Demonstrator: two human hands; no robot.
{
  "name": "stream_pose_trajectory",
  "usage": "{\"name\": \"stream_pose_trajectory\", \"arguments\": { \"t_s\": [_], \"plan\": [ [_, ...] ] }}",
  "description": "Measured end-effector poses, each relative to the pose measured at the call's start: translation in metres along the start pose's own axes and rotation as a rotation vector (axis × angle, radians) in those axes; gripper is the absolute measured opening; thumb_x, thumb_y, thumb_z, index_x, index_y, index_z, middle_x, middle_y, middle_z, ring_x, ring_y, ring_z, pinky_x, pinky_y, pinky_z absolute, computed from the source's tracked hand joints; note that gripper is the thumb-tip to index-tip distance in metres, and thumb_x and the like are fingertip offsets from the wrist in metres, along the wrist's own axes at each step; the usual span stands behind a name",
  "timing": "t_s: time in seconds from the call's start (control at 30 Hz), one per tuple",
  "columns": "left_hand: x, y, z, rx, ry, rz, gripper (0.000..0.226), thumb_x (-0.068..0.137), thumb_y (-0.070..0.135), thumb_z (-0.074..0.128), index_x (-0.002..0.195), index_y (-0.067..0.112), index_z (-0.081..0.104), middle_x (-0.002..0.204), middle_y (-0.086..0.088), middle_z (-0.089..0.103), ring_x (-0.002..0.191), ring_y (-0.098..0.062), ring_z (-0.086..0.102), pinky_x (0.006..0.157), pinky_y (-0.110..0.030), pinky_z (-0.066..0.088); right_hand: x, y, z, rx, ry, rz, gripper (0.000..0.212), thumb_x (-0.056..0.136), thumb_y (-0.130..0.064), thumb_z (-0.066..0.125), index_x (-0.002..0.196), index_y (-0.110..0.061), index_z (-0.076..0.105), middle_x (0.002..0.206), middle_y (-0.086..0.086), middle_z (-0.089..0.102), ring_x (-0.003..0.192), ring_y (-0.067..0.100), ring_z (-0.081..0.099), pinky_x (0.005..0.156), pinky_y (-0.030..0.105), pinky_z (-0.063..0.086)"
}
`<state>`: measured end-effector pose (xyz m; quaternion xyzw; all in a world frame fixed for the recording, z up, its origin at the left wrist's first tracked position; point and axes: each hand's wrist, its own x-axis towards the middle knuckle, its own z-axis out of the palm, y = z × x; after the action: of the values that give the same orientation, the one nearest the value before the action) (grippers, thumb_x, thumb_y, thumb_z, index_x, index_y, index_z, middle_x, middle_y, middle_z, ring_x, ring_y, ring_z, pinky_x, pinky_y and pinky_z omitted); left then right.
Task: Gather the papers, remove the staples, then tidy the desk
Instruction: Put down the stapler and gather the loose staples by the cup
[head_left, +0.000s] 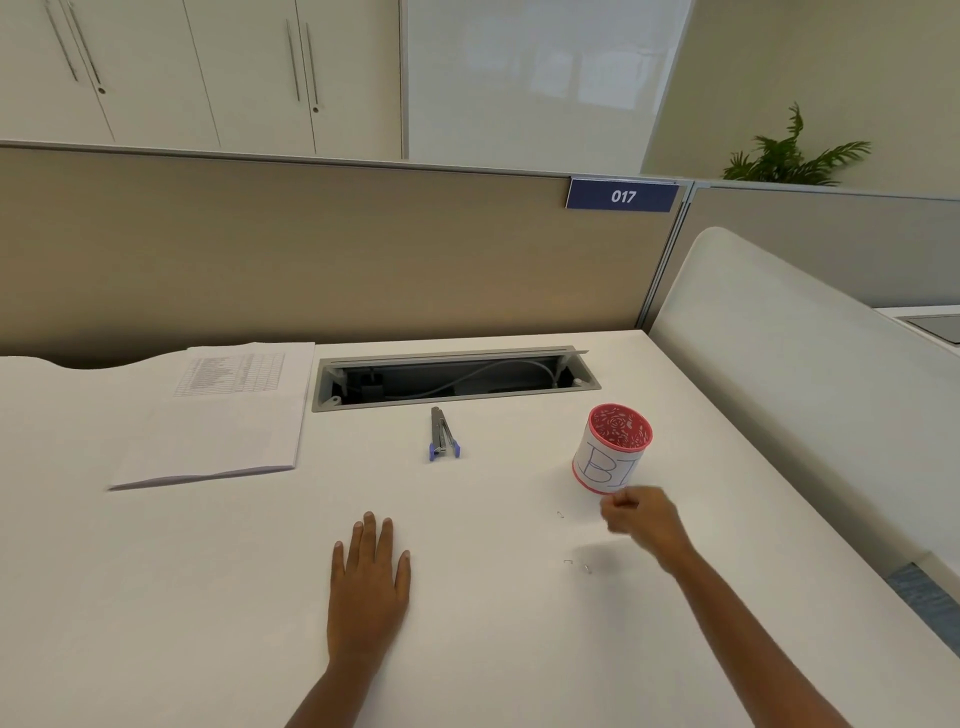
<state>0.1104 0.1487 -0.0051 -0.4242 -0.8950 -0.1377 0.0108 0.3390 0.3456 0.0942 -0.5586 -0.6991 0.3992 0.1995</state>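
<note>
Small silver staples (569, 561): easily lost on white bench (208, 597).
Right grip (636, 519): pinched, contents unclear; could miss red paper-wrapped pot (613, 452).
Left grip (369, 577): flat, empty.

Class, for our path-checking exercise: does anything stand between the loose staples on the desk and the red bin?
Nothing visible does. Only bare desk separates the staples from the bin; the right hand is by its base.

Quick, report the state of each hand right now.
Left hand: open, flat on the desk.
Right hand: fingers curled beside the red cup; contents cannot be told.
</note>
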Motion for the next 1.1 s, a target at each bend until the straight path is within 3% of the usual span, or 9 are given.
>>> {"name": "stream_pose_trajectory", "arguments": {
  "t_s": [0.13, 0.27, 0.43, 0.57, 0.63, 0.73, 0.8, 1.0, 1.1],
  "plan": [
    [0.0, 0.0, 0.001, 0.011, 0.001, -0.001, 0.074, 0.096, 0.04, 0.002, 0.112, 0.002, 0.063, 0.116, -0.023, 0.064, 0.102, -0.034, 0.066, 0.095, -0.04, 0.026, 0.027, -0.03, -0.025, -0.02, 0.257, -0.137, 0.009, 0.077, -0.001, 0.064, 0.084, 0.0, 0.07, 0.075, 0.013, 0.066, 0.062, 0.023, 0.059, 0.053, 0.001, 0.042],
    [0.0, 0.0, 0.001, 0.009, 0.001, -0.004, 0.074, 0.096, 0.04, 0.002, 0.111, 0.002, 0.063, 0.116, -0.023, 0.064, 0.101, -0.034, 0.066, 0.096, -0.04, 0.026, 0.048, -0.051, -0.035, -0.096, 0.358, -0.208, 0.019, 0.082, -0.001, 0.058, 0.097, 0.005, 0.068, 0.098, 0.021, 0.071, 0.088, 0.03, 0.063, 0.081, 0.031, 0.048],
    [0.0, 0.0, 0.0, 0.005, 0.004, -0.008, 0.075, 0.096, 0.04, 0.002, 0.112, 0.002, 0.064, 0.117, -0.022, 0.064, 0.102, -0.034, 0.065, 0.096, -0.039, 0.026, 0.045, -0.051, -0.025, -0.124, 0.366, -0.247, 0.02, 0.084, -0.002, 0.056, 0.099, 0.004, 0.068, 0.106, 0.022, 0.069, 0.098, 0.033, 0.063, 0.084, 0.033, 0.048],
    [0.0, 0.001, -0.001, 0.008, -0.004, -0.01, 0.075, 0.096, 0.04, 0.001, 0.111, 0.002, 0.064, 0.117, -0.022, 0.064, 0.102, -0.034, 0.065, 0.096, -0.039, 0.026, 0.027, -0.031, 0.006, -0.159, 0.184, -0.296, 0.018, 0.081, 0.002, 0.056, 0.093, 0.002, 0.071, 0.098, 0.018, 0.072, 0.082, 0.019, 0.059, 0.071, 0.01, 0.042],
    [0.0, 0.001, -0.002, 0.007, -0.007, -0.01, 0.075, 0.096, 0.04, 0.001, 0.111, 0.002, 0.064, 0.116, -0.022, 0.064, 0.102, -0.034, 0.066, 0.095, -0.039, 0.026, 0.022, -0.016, 0.024, -0.279, 0.016, -0.291, 0.024, 0.083, 0.006, 0.05, 0.097, 0.004, 0.07, 0.104, 0.018, 0.07, 0.088, 0.019, 0.06, 0.072, 0.002, 0.04],
    [0.0, 0.002, -0.003, -0.001, -0.01, -0.012, 0.076, 0.096, 0.04, 0.001, 0.11, 0.002, 0.065, 0.116, -0.021, 0.065, 0.102, -0.033, 0.066, 0.095, -0.039, 0.026, 0.015, 0.007, 0.043, -0.454, -0.13, -0.333, 0.035, 0.086, 0.008, 0.039, 0.112, 0.002, 0.062, 0.119, 0.018, 0.061, 0.114, 0.028, 0.054, 0.096, 0.023, 0.038],
    [0.0, 0.002, -0.003, -0.01, -0.021, -0.012, 0.076, 0.096, 0.041, 0.0, 0.11, 0.002, 0.065, 0.116, -0.021, 0.065, 0.102, -0.033, 0.066, 0.096, -0.038, 0.026, 0.008, 0.016, 0.047, -0.531, -0.17, -0.413, 0.041, 0.087, 0.009, 0.034, 0.121, 0.0, 0.055, 0.127, 0.014, 0.054, 0.121, 0.026, 0.047, 0.101, 0.025, 0.035],
    [0.0, 0.002, -0.005, -0.022, -0.053, -0.008, 0.077, 0.095, 0.041, 0.0, 0.11, 0.002, 0.065, 0.116, -0.021, 0.065, 0.101, -0.033, 0.066, 0.096, -0.038, 0.025, -0.022, 0.044, 0.039, -0.624, -0.184, -0.586, 0.038, 0.088, 0.0, 0.036, 0.118, -0.005, 0.058, 0.119, 0.008, 0.058, 0.111, 0.024, 0.054, 0.091, 0.028, 0.046],
    [0.0, 0.002, -0.005, -0.026, -0.07, -0.004, 0.078, 0.095, 0.041, 0.0, 0.109, 0.002, 0.066, 0.114, -0.021, 0.066, 0.1, -0.033, 0.067, 0.095, -0.039, 0.025, -0.03, 0.052, 0.032, -0.588, -0.171, -0.564, 0.036, 0.087, -0.002, 0.036, 0.111, -0.005, 0.063, 0.112, 0.006, 0.063, 0.106, 0.021, 0.057, 0.086, 0.016, 0.04]
  ]
}}
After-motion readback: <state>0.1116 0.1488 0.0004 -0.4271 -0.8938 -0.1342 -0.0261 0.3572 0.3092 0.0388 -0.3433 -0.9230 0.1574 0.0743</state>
